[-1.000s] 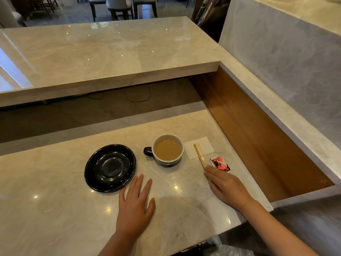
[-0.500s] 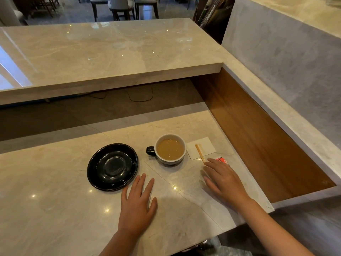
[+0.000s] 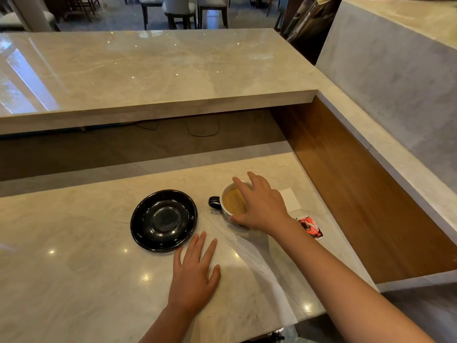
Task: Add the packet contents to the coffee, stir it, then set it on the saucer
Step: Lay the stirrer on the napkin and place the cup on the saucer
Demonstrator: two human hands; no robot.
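Reaching over the coffee cup, the right hand hides the cup's right half and most of the white napkin at its 3 o'clock. The stirrer cannot be seen; whether it lies under the hand cannot be told. The fingers are spread, the thumb low against the near wall of the cup and the others arched over the rim, but whether they actually clamp the cup cannot be told, and motion blur softens the fingertips.

The cup stands on the marble worktop, not on the saucer, which lies empty just beside it at 9 o'clock, the two apart. The cup is white inside and dark outside, with a black handle pointing toward the saucer, and holds light brown, milky coffee. The saucer is glossy black with a round well.

The red-and-black packet lies flat at the cup's 4 o'clock, partly covered by the right forearm; its print is unreadable.

The left hand rests palm down on the worktop at the saucer's 5 o'clock, fingers spread and holding nothing.
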